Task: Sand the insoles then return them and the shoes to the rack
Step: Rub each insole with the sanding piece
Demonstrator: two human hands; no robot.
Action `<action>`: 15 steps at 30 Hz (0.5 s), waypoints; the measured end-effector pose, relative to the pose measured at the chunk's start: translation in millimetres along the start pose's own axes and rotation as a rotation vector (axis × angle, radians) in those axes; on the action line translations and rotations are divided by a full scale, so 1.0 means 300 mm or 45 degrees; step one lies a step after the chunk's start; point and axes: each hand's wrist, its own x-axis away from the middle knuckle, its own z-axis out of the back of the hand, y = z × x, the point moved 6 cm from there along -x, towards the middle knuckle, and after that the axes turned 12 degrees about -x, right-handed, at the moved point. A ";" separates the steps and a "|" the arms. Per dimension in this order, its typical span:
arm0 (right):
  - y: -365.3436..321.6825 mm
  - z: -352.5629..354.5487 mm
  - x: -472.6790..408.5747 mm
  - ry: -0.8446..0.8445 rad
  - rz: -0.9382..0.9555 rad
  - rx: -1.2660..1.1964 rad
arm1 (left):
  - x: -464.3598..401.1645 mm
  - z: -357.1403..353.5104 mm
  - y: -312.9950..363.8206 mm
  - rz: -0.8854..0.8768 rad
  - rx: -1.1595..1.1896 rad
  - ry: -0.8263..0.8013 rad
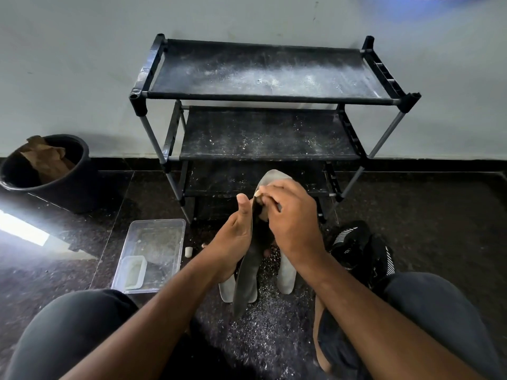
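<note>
left hand (236,237) grasps insole (248,272) before rack (263,105) | right hand (290,218) pinches sandpaper (258,192) | risk: insole may flex, sandpaper skids onto thumb

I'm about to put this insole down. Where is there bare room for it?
The rack offers most: its top shelf and middle shelf hold only dust. Floor between the bucket and clear box is bare. It is crowded under both hands, with insoles, shavings and the shoes.

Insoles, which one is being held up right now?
The dark grey insole, held upright between the left hand and right hand. The two pale insoles lie flat on the floor beneath it.
</note>
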 end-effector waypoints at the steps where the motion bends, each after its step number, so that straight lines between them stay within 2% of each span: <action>1: 0.003 0.002 -0.005 0.010 0.001 -0.003 | -0.001 -0.001 -0.002 -0.003 -0.011 -0.005; 7: -0.027 -0.068 0.047 -0.179 0.080 0.074 | 0.007 0.017 0.005 -0.032 -0.004 0.026; 15: 0.015 0.028 -0.017 0.045 0.025 0.135 | -0.005 -0.016 -0.034 0.009 -0.086 -0.088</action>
